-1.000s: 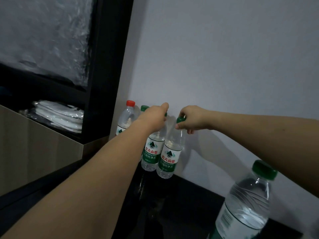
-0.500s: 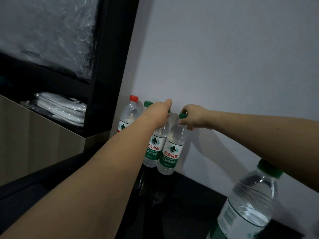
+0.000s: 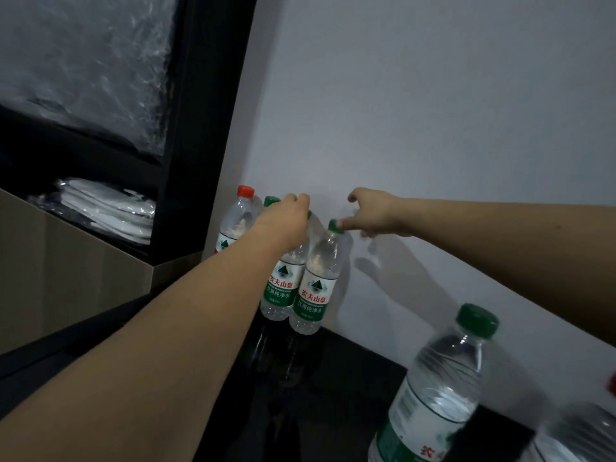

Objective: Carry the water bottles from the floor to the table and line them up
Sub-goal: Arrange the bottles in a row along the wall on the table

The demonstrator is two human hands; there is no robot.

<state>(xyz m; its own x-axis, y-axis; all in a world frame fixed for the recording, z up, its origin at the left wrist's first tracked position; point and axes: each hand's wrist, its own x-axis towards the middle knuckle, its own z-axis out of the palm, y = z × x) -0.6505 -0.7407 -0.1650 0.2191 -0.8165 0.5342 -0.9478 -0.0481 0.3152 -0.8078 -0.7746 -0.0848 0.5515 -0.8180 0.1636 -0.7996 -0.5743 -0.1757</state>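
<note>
- Surface: one black, glossy table top (image 3: 336,388) running along a pale wall (image 3: 433,111); it mirrors the bottles standing on it.
- Room, far left: one black-framed shelf unit (image 3: 200,128) with a wood-toned panel (image 3: 66,278) below; crinkled plastic sheeting (image 3: 83,61) in the upper bay, one stack of white, plastic-wrapped items (image 3: 110,211) in the lower.
- Bottles against the wall, four counted: one red-capped bottle (image 3: 238,221) nearest the shelf unit; one green cap behind my hand (image 3: 271,201), its body mostly hidden; one green-labelled bottle under my left hand (image 3: 283,288); one green-capped bottle beside it (image 3: 316,281), the two touching and upright.
- My left hand (image 3: 286,225): curled over the top of the bottle under it, gripping at the neck; the cap is hidden by my knuckles.
- My right hand (image 3: 373,211): fingers spread loosely, one fingertip (image 3: 343,224) touching the green cap, holding nothing.
- Near bottles, two counted: one large-looking green-capped bottle (image 3: 436,395) at lower right, well apart from the wall group; one more bottle (image 3: 576,438) cut off at the corner, blurred, with a bit of red at the frame edge.
</note>
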